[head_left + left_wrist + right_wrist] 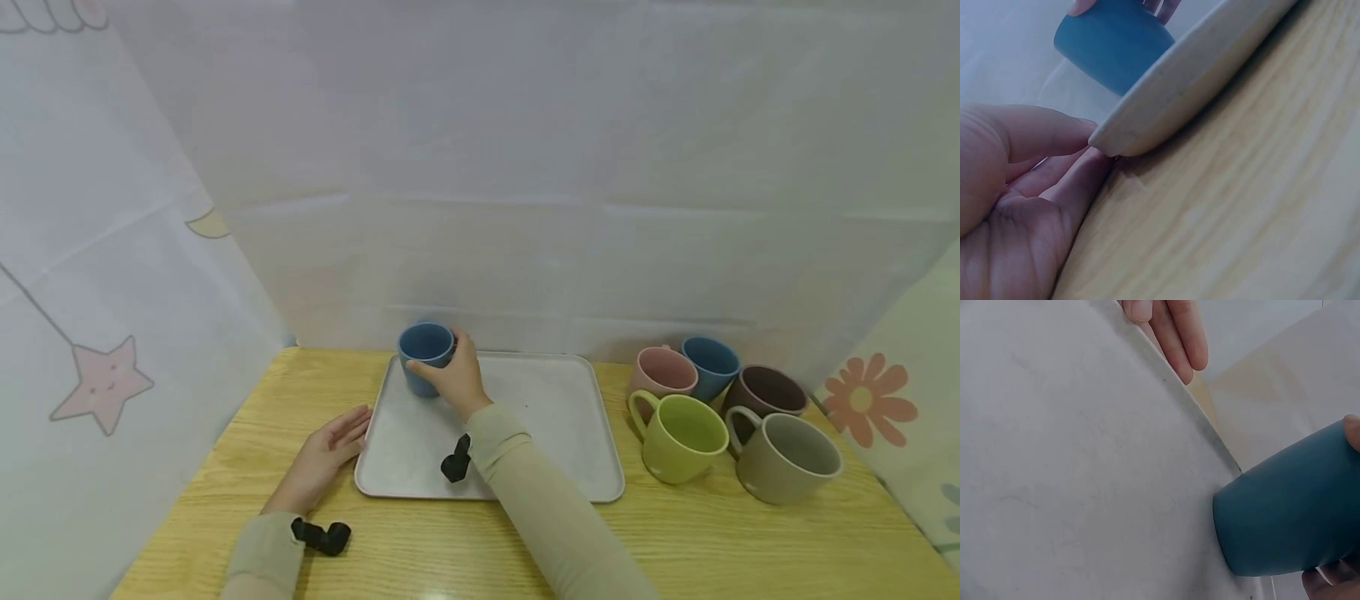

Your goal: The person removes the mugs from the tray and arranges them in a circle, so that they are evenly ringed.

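A blue cup (424,358) is at the back left corner of a white tray (540,417). My right hand (455,375) grips it from the right, thumb on the near side and fingers behind; no handle shows. In the right wrist view the base of the cup (1285,506) is at the tray surface, but I cannot tell whether it bears its full weight there. My left hand (326,454) is at the tray's left edge, fingers extended. The left wrist view has its thumb (1054,131) touching the tray rim (1166,81), with fingers below.
Right of the tray stand a pink mug (664,368), another blue cup (711,367), a dark brown mug (768,390), a yellow-green mug (684,437) and a grey mug (791,458), close together. A white cloth (525,208) hangs behind the wooden table (427,550).
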Demonstrator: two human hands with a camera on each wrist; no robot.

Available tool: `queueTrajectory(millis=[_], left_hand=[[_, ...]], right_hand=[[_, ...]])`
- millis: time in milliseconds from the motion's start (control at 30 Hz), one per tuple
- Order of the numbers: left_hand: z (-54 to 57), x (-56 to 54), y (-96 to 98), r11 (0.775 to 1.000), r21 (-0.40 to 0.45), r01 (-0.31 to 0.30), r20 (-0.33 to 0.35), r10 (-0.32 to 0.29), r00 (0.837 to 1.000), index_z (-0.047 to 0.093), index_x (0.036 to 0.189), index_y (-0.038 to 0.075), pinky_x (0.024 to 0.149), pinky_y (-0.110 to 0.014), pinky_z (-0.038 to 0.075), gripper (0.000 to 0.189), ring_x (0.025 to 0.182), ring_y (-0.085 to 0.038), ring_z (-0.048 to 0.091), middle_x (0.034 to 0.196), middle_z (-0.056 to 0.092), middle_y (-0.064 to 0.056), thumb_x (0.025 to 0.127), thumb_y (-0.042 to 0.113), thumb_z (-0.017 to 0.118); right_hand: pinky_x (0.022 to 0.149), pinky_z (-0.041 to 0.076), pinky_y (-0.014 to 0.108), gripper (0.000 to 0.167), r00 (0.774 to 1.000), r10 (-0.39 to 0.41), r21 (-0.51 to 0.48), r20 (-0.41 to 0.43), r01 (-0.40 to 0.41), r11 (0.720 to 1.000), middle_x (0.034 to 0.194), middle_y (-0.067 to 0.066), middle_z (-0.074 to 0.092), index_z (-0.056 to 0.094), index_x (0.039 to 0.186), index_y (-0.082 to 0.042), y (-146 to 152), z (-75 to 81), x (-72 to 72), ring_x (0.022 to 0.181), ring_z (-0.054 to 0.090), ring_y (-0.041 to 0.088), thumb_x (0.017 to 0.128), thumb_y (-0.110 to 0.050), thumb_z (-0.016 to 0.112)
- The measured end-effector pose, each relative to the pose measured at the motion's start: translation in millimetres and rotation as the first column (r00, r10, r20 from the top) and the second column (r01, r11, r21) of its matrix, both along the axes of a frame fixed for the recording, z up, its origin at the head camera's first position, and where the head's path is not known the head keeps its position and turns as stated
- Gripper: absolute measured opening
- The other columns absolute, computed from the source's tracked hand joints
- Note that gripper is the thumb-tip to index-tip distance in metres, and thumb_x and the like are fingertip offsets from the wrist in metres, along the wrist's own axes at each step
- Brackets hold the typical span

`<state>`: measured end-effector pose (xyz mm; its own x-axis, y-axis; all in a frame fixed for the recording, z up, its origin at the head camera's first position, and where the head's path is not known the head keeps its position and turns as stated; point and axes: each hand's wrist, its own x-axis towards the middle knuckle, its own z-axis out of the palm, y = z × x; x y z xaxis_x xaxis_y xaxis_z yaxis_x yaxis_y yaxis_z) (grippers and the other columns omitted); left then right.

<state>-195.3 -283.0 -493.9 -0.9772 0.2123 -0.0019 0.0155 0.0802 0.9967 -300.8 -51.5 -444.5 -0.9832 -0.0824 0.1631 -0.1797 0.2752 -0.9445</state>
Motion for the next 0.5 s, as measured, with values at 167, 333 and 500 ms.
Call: queueTrajectory(millis=[167, 333, 500], left_hand=[[1.7, -0.2, -1.3, 1.000, -0.008, -0.001, -0.004, 0.001, 1.000, 0.024, 0.159, -0.003, 0.103, -0.013, 0.042, 0.061, 0.148, -0.032, 0.030, 0.162, 0.028, -0.022, 0.105, 0.002, 0.052], [2.0, 1.1, -1.7, 1.000, -0.019, -0.005, -0.003, 0.005, 1.000, 0.024, 0.159, -0.003, 0.102, -0.012, 0.042, 0.061, 0.148, -0.032, 0.030, 0.162, 0.028, -0.022, 0.105, 0.002, 0.052], [1.5, 1.2, 0.2, 1.000, -0.019, -0.011, 0.005, 0.011, 1.000, 0.025, 0.158, -0.003, 0.101, -0.011, 0.042, 0.060, 0.148, -0.032, 0.030, 0.162, 0.028, -0.023, 0.105, 0.001, 0.052]], right_hand=[[0.107, 0.049, 0.043, 0.099, 1.000, 0.001, -0.025, -0.001, -0.001, 1.000, 0.146, 0.012, 0.048, 0.033, 0.156, -0.005, 0, 1.6, 0.1, 0.133, 0.051, 0.028, 0.080, -0.036, 0.088], [0.103, 0.052, 0.041, 0.100, 1.000, -0.021, -0.041, -0.002, 0.021, 0.999, 0.144, 0.010, 0.052, 0.038, 0.154, -0.008, 4, -0.7, 3.0, 0.130, 0.053, 0.029, 0.076, -0.039, 0.091], [0.102, 0.053, 0.042, 0.100, 0.999, -0.038, -0.037, -0.004, 0.038, 0.999, 0.141, 0.009, 0.054, 0.041, 0.153, -0.009, 11, -2.7, 7.4, 0.128, 0.054, 0.029, 0.073, -0.038, 0.093]])
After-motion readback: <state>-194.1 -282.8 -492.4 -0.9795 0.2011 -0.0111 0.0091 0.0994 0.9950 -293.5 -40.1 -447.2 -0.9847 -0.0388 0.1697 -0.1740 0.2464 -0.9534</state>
